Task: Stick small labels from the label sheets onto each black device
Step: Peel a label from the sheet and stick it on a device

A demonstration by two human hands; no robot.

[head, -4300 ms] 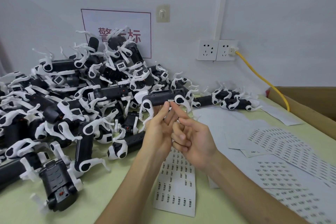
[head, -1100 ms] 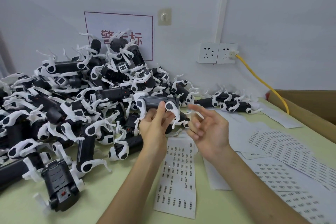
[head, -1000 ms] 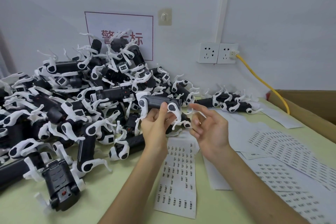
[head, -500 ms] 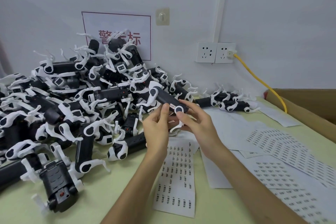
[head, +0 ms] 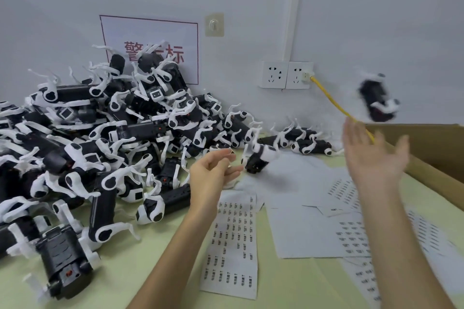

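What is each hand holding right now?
Left hand: open, loosely curled, holding nothing.
Right hand: open, empty, a black device in mid-air above it.

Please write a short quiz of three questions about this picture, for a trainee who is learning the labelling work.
1. True or false: the right hand grips a label sheet.
2. Where is the blurred black device at the far right?
A) in mid-air, touching nothing
B) flat on a label sheet
C) on top of the big pile
3. Fill in: the cable plugged into the wall socket is ___ in colour.

Key: 1 false, its fingers are straight and it holds nothing; 2 A; 3 yellow.
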